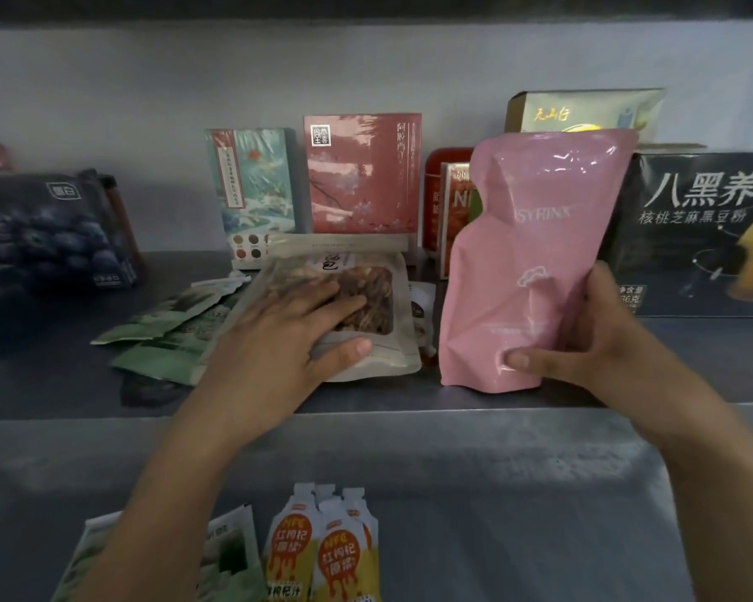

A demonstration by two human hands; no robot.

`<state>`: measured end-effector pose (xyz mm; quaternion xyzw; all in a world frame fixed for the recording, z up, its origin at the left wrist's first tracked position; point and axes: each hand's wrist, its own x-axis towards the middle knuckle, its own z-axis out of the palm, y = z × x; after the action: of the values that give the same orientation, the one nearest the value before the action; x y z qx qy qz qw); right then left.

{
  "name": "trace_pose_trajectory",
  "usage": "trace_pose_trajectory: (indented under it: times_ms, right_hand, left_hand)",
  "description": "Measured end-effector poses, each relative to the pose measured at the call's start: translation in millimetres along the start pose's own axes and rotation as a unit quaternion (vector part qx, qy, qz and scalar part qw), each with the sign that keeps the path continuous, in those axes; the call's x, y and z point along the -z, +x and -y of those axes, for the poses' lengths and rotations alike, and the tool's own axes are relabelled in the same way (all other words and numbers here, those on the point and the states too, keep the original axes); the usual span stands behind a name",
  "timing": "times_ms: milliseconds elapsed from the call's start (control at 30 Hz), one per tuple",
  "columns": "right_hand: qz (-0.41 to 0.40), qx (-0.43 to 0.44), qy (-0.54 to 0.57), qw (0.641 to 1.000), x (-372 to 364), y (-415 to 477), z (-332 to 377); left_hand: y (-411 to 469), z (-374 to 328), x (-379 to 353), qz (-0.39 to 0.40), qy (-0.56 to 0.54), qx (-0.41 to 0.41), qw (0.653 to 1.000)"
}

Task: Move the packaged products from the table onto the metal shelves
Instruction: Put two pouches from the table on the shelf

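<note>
A pink stand-up pouch [535,236] stands upright on the metal shelf [409,399], and my right hand [583,341] grips its lower right corner, thumb on the front. To its left a beige windowed bag of dried goods [366,280] lies flat on the shelf. My left hand [288,332] rests on that bag with the fingers spread over the window and the thumb at its near edge. Green sachets [170,336] lie partly under the bag's left side.
Boxes stand along the shelf's back: teal [253,184], red [361,176], a dark box [696,232] at right, a blueberry-print box [49,232] at left. On the lower shelf sit orange-and-white juice pouches [322,549] and a green packet [231,553].
</note>
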<state>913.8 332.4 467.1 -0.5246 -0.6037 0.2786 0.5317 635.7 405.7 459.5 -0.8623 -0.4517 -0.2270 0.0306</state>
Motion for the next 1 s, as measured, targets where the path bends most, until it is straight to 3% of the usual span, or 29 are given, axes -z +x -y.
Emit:
trace_pose_trajectory:
  times_ms: [133,333,733,867,1000]
  right_hand:
    - [-0.018,-0.001,0.005,1.0,-11,1,2]
    - [-0.107,-0.009,-0.032,0.994,5,7,-7]
    - [-0.127,-0.044,-0.075,0.988,9,-3,-1]
    - [-0.231,-0.042,-0.137,0.962,13,-29,-1]
    - [-0.336,-0.022,-0.245,0.909,22,-83,-4]
  left_hand:
    - [0,14,3,-0.005,0.007,0.003,1.0]
    - [-2,16,2,-0.012,0.071,0.01,0.997]
    - [-3,13,0,-0.038,0.092,-0.007,0.995]
    - [-7,8,0,-0.155,0.052,-0.032,0.986]
    - [-23,-29,-4,-0.333,-0.114,-0.126,0.928]
